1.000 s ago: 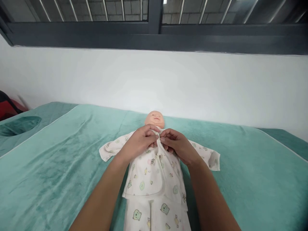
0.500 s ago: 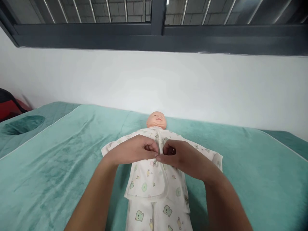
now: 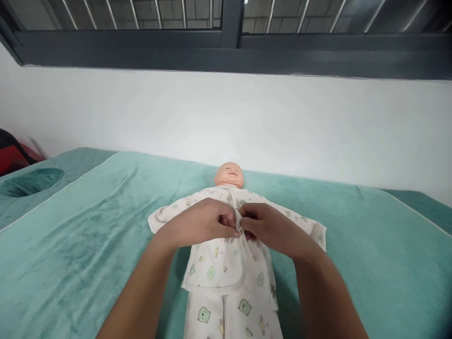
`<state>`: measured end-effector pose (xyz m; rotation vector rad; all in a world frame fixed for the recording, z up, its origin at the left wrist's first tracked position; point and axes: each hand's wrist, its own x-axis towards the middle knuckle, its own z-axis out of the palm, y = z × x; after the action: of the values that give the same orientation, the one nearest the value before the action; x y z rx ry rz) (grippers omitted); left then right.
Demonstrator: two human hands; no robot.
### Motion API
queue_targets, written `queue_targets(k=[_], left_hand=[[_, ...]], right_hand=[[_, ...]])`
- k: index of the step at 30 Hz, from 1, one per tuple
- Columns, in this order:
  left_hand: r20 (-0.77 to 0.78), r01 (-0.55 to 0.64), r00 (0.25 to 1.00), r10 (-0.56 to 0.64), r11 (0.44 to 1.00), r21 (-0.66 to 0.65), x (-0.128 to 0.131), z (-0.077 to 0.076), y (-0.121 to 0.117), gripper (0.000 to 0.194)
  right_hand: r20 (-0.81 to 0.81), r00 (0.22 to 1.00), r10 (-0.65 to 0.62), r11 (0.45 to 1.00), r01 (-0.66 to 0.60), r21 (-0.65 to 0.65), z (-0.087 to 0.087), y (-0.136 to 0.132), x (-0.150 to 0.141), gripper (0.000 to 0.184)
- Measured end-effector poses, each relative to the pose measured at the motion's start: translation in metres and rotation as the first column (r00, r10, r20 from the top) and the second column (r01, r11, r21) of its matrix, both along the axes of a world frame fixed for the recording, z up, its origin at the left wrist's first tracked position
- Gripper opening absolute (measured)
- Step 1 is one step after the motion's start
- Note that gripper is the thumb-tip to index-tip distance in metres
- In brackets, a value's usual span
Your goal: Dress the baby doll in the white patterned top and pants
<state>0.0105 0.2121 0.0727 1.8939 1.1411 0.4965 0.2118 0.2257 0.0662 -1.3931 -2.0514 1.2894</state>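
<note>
A baby doll (image 3: 229, 174) lies on its back, its head toward the wall. It wears a white long-sleeved baby shirt (image 3: 215, 266) printed with small green animals, and matching trousers (image 3: 208, 318). My left hand (image 3: 208, 219) is closed, its thumb and fingers pinching the shirt's front edge at the chest. Close beside it, my right hand (image 3: 266, 223) is also closed, fingertips on the same edge. Fabric bunches up between the two hands. Whether a fastener lies under my fingertips is hidden.
A green plush cover (image 3: 88, 245) with soft wrinkles spreads under the doll. At the left are a round hollow (image 3: 33, 182) in the padding and a red and black object (image 3: 14, 155). Behind rise a white wall (image 3: 226, 117) and a dark window frame (image 3: 141, 52).
My fingertips have shifted slightly on the shirt's front edge, and the right thumb has moved up and off the left thumb. The fabric between my hands is lifted more. The doll stays in place.
</note>
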Motion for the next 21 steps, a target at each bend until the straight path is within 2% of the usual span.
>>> queue_targets(k=[6, 11, 14, 17, 19, 21], left_hand=[[0.044, 0.049, 0.998, -0.050, 0.998, 0.025, 0.002, 0.005, -0.002, 0.012], [0.209, 0.135, 0.973, -0.096, 0.974, -0.181, -0.005, 0.008, 0.001, 0.010], [0.275, 0.174, 0.956, -0.102, 0.952, -0.252, -0.006, 0.004, 0.004, 0.012], [0.294, 0.199, 0.949, -0.113, 0.939, -0.280, -0.006, 0.001, 0.005, 0.013], [0.303, 0.203, 0.946, -0.111, 0.934, -0.292, -0.006, 0.000, 0.005, 0.013], [0.319, 0.208, 0.942, -0.108, 0.932, -0.297, -0.006, 0.000, 0.004, 0.013]], right_hand=[[-0.097, 0.995, 0.040, 0.998, -0.045, -0.051, -0.005, 0.004, 0.005, 0.009], [-0.168, 0.985, 0.037, 0.997, -0.048, -0.065, -0.006, 0.007, 0.005, 0.011], [-0.102, 0.994, 0.048, 0.998, -0.050, -0.023, -0.003, 0.005, 0.004, 0.011], [0.011, 0.997, 0.071, 0.997, -0.071, 0.011, 0.003, -0.001, 0.007, 0.019], [0.056, 0.994, 0.099, 0.995, -0.098, -0.016, 0.006, -0.006, 0.012, 0.026], [0.031, 0.993, 0.116, 0.992, -0.115, -0.050, 0.007, -0.011, 0.018, 0.030]])
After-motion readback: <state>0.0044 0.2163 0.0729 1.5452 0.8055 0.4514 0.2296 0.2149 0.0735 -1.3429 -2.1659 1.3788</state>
